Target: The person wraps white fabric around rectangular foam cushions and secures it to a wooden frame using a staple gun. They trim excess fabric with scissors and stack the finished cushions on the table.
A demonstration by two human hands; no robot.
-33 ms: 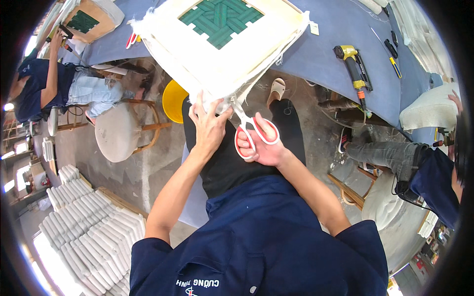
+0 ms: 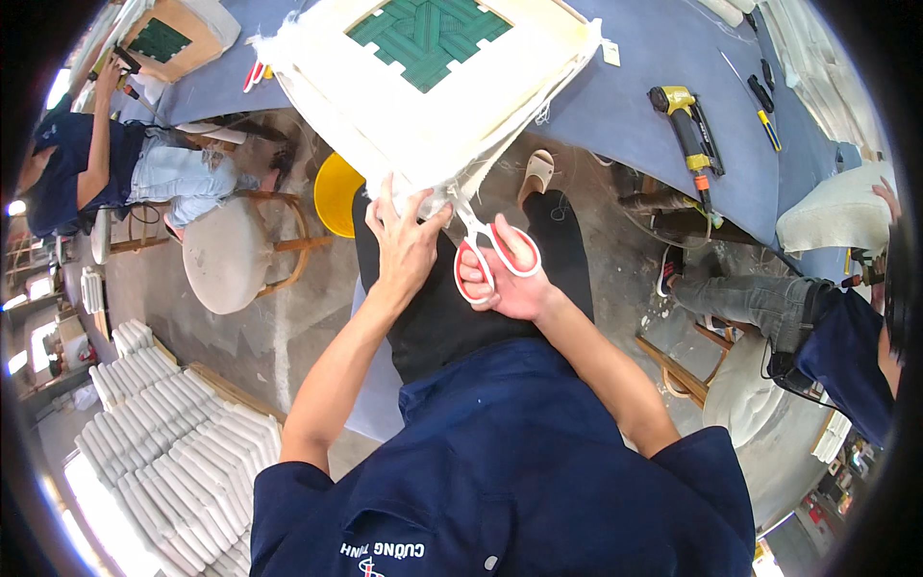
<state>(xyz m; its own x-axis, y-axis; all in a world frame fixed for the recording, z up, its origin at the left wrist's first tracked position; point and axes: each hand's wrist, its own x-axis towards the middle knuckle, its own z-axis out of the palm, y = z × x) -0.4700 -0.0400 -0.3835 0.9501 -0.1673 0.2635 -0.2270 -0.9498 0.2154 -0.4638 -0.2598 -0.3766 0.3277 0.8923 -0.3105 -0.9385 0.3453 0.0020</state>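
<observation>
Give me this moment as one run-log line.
left hand: at near corner of webbed seat | right hand: holding scissors, blades at that corner | nail gun: on blue table

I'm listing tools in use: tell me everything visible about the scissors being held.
The scissors have two white loop handles lined with red, apparently plastic, and a pale, metal-looking upper part. The right hand holds them, thumb in one loop, fingers in the other, the loops spread apart. They point forward and slightly left, at the frayed near corner of the pale cloth-covered panel, beside the left hand. The blade tips can't be made out.
</observation>
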